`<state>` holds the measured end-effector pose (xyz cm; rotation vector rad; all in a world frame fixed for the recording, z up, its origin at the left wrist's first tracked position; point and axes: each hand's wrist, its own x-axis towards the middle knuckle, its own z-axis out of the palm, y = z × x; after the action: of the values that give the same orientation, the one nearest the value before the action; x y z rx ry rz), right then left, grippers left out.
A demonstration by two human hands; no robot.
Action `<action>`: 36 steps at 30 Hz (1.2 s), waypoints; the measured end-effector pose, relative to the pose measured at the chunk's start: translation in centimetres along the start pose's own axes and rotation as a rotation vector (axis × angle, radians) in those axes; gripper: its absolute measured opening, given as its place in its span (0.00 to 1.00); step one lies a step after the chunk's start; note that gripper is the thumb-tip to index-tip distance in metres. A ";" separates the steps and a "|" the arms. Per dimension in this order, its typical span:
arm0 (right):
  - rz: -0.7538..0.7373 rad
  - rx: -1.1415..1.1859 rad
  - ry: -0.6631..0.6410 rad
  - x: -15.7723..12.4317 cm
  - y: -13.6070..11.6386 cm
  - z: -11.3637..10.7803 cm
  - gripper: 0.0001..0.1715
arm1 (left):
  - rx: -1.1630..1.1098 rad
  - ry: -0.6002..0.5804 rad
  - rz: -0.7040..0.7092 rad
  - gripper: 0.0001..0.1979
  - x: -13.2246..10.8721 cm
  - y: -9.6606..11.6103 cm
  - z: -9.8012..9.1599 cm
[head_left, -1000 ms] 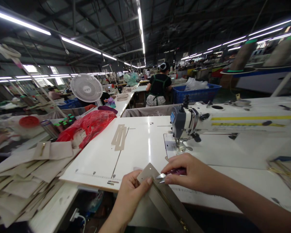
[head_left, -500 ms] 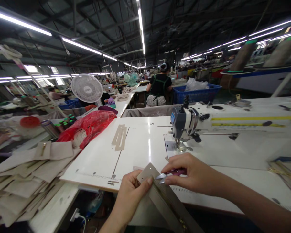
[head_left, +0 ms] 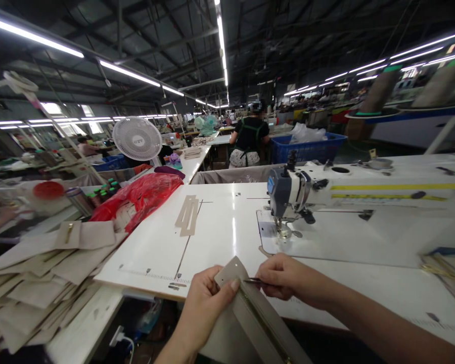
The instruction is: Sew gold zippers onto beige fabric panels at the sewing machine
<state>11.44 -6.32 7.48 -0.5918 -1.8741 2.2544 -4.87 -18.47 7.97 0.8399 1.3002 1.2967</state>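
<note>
My left hand point(head_left: 210, 303) pinches the upper corner of a beige fabric piece point(head_left: 231, 328), thumb on top, above the table's front edge. A brass-coloured zipper point(head_left: 263, 321) runs along the piece, down toward me. My right hand point(head_left: 284, 278) is closed around small thread snips point(head_left: 255, 280), most of their handle hidden in the fingers. The blades point left and reach the edge of the piece, just right of my left thumb. Whether they touch a thread cannot be made out.
A sewing machine point(head_left: 290, 197) stands on the white table point(head_left: 220, 217), right of centre. Flat beige strips point(head_left: 188, 215) lie to the left. Beyond the table's left edge are stacked beige pieces point(head_left: 41, 288) and a red plastic bag point(head_left: 144, 194). A person point(head_left: 249, 134) sits ahead beside a blue crate point(head_left: 307, 149).
My right hand has turned and curled more tightly around the snips. Their blades, apart earlier, now show as one narrow edge-on line against the fabric. My left hand keeps its hold.
</note>
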 end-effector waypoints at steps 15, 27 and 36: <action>-0.022 -0.136 0.035 -0.5 -0.9 0.0 0.28 | 0.048 -0.018 0.031 0.19 0.2 0.3 0.2; 0.025 0.165 0.013 0.0 0.5 0.7 0.29 | -0.005 -0.003 -0.014 0.19 0.3 0.1 0.0; -0.029 0.173 0.019 0.3 0.4 0.7 0.31 | -0.069 -0.009 0.002 0.17 0.3 0.1 0.3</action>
<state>10.90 -6.96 7.13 -0.5528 -1.6461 2.3520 -4.69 -18.12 8.09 0.7983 1.2408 1.3299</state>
